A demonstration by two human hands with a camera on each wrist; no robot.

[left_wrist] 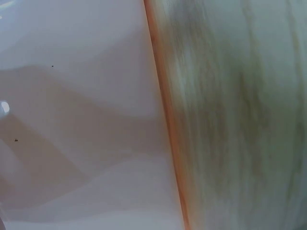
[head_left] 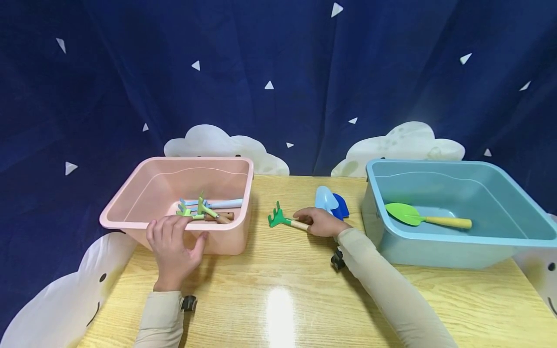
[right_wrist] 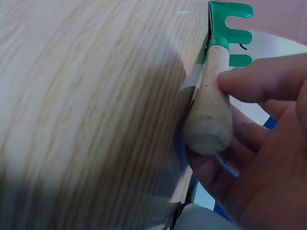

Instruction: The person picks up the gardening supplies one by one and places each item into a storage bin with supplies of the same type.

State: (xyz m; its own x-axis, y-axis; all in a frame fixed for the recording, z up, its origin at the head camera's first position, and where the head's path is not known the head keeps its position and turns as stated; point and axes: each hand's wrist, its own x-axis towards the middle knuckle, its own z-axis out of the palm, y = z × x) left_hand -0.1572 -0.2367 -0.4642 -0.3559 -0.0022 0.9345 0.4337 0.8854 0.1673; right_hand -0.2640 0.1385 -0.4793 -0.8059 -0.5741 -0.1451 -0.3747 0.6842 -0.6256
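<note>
My right hand (head_left: 322, 222) pinches the wooden handle of a small green hand rake (head_left: 278, 218) between thumb and fingers, over the table between two tubs. In the right wrist view the pale handle (right_wrist: 213, 96) points its rounded end at the camera, with the green tines beyond. My left hand (head_left: 174, 249) grips the front rim of the pink tub (head_left: 130, 193), fingers hooked over the edge and thumb against the outer wall. Inside that tub lie a light blue rake (head_left: 226, 204) and green tools (head_left: 204, 209) with wooden handles. The left wrist view shows only tub wall and table.
Beside my right hand, a light blue trowel (head_left: 324, 198) and a dark blue one (head_left: 341, 207) lie on the wooden table (head_left: 243, 299). At the right stands a blue tub (head_left: 435, 253) holding a green trowel (head_left: 404, 213) with a yellow handle. A dark blue curtain (head_left: 261, 38) hangs behind.
</note>
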